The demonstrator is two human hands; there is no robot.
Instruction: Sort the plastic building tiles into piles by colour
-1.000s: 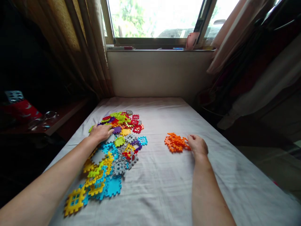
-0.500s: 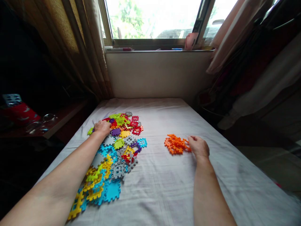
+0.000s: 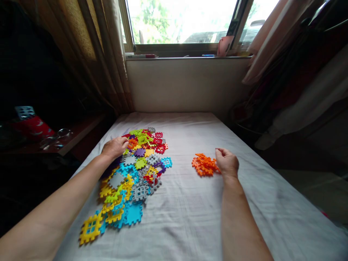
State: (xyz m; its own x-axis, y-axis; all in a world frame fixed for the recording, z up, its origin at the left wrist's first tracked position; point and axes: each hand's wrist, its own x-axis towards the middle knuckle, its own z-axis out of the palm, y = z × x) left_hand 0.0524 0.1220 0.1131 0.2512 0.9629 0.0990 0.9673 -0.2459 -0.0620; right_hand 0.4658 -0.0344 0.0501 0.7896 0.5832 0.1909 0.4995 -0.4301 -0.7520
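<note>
Many flat, notched plastic pieces in several colours form a long pile on the left of the sheet. At its upper left edge my left hand (image 3: 115,148) has its fingertips pinched at an orange piece (image 3: 132,144). Purple (image 3: 140,152), lime (image 3: 140,163) and grey pieces (image 3: 140,192) lie nearer to me, then blue (image 3: 133,212) and yellow ones (image 3: 91,229). Right of centre is a separate heap of orange pieces (image 3: 205,165). My right hand (image 3: 227,164) rests at its right side with fingers curled in; whether they hold anything is hidden.
The pale sheet (image 3: 185,217) covers the bed-like surface. At the left, a dark side table (image 3: 78,134) bears glasses (image 3: 64,133) and a red item (image 3: 38,127). A window sill with a pink cup (image 3: 224,46) is at the back; hanging clothes are on the right.
The camera view has shifted slightly. My left hand has turned and moved a little left, with the orange piece now showing at its fingertips. My right hand has curled up more beside the orange heap.
</note>
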